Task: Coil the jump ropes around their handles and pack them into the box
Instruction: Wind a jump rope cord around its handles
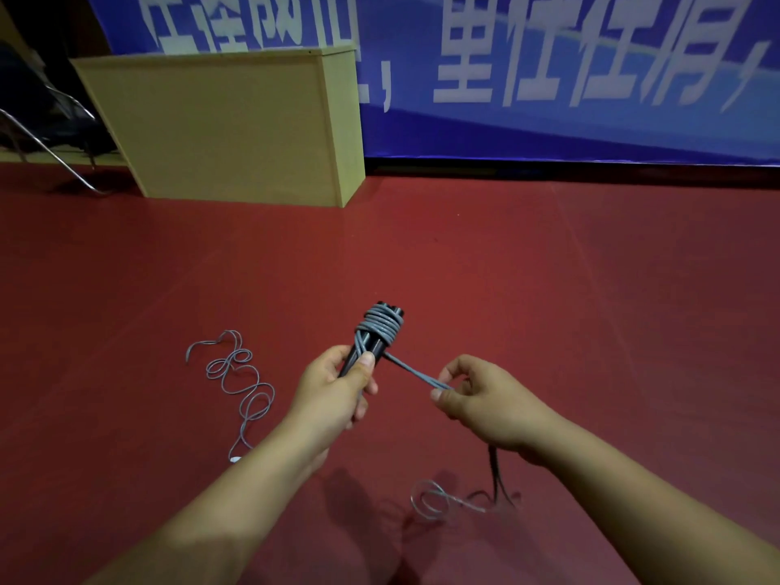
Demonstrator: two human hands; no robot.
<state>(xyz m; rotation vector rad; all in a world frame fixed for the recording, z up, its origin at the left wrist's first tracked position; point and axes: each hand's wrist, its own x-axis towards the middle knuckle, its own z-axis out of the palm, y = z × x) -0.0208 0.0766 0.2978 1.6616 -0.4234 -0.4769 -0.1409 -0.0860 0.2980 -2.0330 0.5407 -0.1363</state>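
Note:
My left hand [337,386] grips a pair of black jump-rope handles [371,344] held together, tilted up and away from me. Several turns of grey rope [380,325] are wound around their upper end. My right hand [472,394] pinches the doubled grey rope [411,373] that runs taut from the handles. The loose remainder hangs below my right hand and ends in loops on the floor [439,500]. A second grey rope [240,382] lies in loose curls on the red floor to the left. The box is not in view.
A yellow wooden cabinet [228,124] stands at the back left against a blue banner [548,78] with white characters. A metal chair frame [50,149] sits at the far left. Red floor [591,310] stretches all around my hands.

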